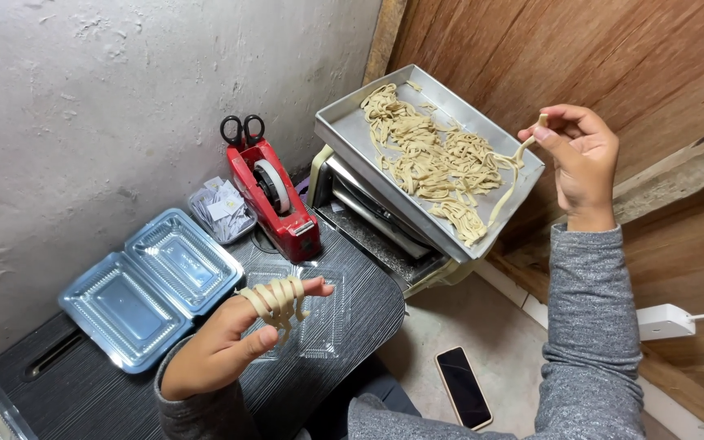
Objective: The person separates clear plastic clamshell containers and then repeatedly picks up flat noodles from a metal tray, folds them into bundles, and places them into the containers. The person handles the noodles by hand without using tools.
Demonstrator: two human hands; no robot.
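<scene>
Winding noodle strands (pixel 277 300) around your left hand (pixel 220 349), fingers spread; your right hand (pixel 578 155) is pinching one strand above the metal tray (pixel 344 122). Judgement: you are needing even loops over the open clear container (pixel 319 314).

Left grip (pixel 234 338): noodles (pixel 277 300) wound on its fingers, above a small tray (pixel 323 322) on the counter (pixel 124 391). Open box (pixel 152 285) to its left; tape dispenser (pixel 275 200) behind, scissors (pixel 242 129) on top. Right grip (pixel 580 163): noodle strand (pixel 508 175), pan (pixel 352 134) to its left.
</scene>
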